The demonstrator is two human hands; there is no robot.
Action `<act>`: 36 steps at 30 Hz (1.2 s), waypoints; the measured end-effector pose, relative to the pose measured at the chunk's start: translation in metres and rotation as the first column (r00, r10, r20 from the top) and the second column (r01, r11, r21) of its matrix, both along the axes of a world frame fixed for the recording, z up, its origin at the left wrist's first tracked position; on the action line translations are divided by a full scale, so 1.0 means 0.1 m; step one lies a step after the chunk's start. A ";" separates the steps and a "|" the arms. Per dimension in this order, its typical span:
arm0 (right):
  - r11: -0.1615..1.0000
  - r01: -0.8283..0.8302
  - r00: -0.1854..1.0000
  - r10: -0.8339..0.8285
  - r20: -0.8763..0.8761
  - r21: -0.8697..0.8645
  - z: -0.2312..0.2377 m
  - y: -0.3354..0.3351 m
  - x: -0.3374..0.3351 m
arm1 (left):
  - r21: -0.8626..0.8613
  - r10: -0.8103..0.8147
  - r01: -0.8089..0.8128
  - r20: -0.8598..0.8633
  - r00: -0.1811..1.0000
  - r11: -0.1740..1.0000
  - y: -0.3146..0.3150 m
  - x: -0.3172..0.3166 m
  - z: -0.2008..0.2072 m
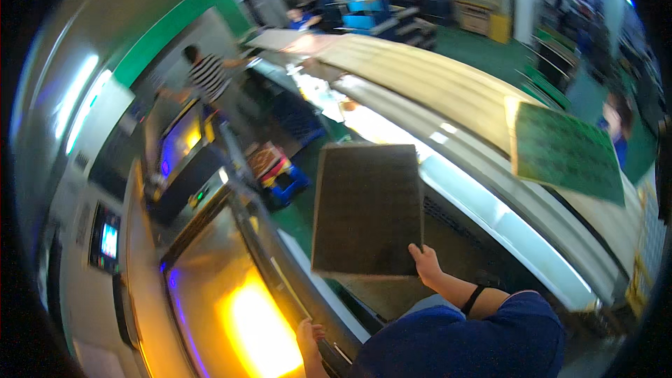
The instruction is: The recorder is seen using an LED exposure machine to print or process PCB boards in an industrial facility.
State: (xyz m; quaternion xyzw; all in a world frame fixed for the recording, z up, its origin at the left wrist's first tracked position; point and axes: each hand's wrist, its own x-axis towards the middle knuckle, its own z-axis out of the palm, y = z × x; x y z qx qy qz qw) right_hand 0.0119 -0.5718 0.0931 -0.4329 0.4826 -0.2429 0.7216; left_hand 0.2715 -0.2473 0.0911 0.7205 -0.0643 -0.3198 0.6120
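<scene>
A dark brown rectangular panel (367, 210) with a thin pale edge is held up in front of me, tilted slightly. My right hand (425, 264) grips its lower right corner, thumb on the near face and the other fingers mostly hidden. At the lower middle, my left hand (309, 338) is beside the front rail of a machine bed (210, 259). Its fingers are loosely bent and partly blurred, with nothing visible in them. Bright yellow light glares off the bed's surface, and a violet glow runs along its left edge.
A long pale conveyor (434, 80) with a brightly lit side runs along my right, a green panel (567, 150) on it. A control screen (108, 239) is at left. Blue crates (283, 182) stand on the floor. A person in stripes (210, 77) works at another lit machine.
</scene>
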 end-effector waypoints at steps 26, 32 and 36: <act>0.952 -0.302 0.883 0.262 -0.390 -0.042 -0.13 -0.20 -3.79 | -0.441 -0.994 0.891 -0.056 0.094 0.109 -4.30 -3.20 1.03; 0.640 -0.354 0.935 0.250 -0.251 -0.682 0.14 -0.24 -3.44 | -0.631 -0.764 0.432 -0.499 0.410 0.644 -3.95 -3.03 1.59; 0.283 -0.354 0.928 0.224 -0.298 -0.891 0.35 -0.53 -2.81 | -0.506 -0.646 0.501 -0.158 0.747 0.702 -3.71 -2.67 1.56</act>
